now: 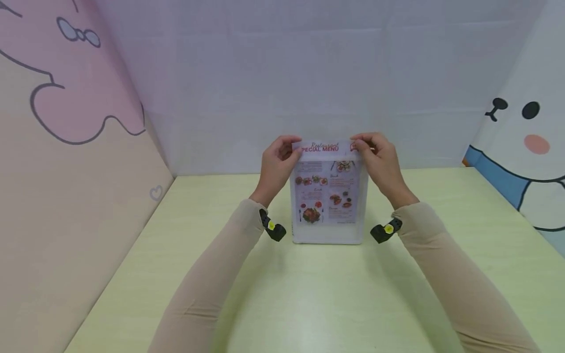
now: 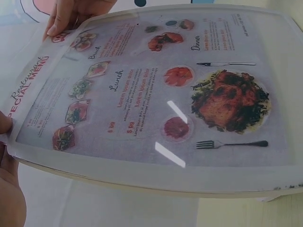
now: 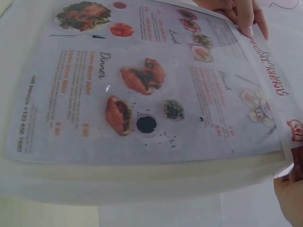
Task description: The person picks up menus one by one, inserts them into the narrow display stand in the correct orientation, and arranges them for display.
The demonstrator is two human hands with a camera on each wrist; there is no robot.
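Pinching the top corners of one printed menu [image 1: 328,191], both hands hold it upright above the pale green table [image 1: 282,294], its lower edge close to or on the tabletop; which one cannot be told. The left hand [image 1: 278,164] curls its fingers over the upper left corner, thumb on the front beside the red heading, so it is closed around the sheet's edge. The right hand [image 1: 379,159] does the same at the upper right corner, fingertips folded over the top margin. In the left wrist view the menu [image 2: 156,94] fills the picture, tilted, with the far hand's fingertips [image 2: 61,21] gripping the opposite corner. In the right wrist view the menu [image 3: 151,90] shows its dinner and lunch sections, and the other hand's fingers [image 3: 244,16] clamp the far corner.

Both forearms reach forward from the lower corners of the head view, in beige sleeves, wrists raised and bent slightly inward toward each other. Each wrist carries one small black device with a yellow spot, two in all [image 1: 272,226] [image 1: 386,230]. Two hands hold one sheet.

Behind the table stand pastel walls with cartoon drawings.
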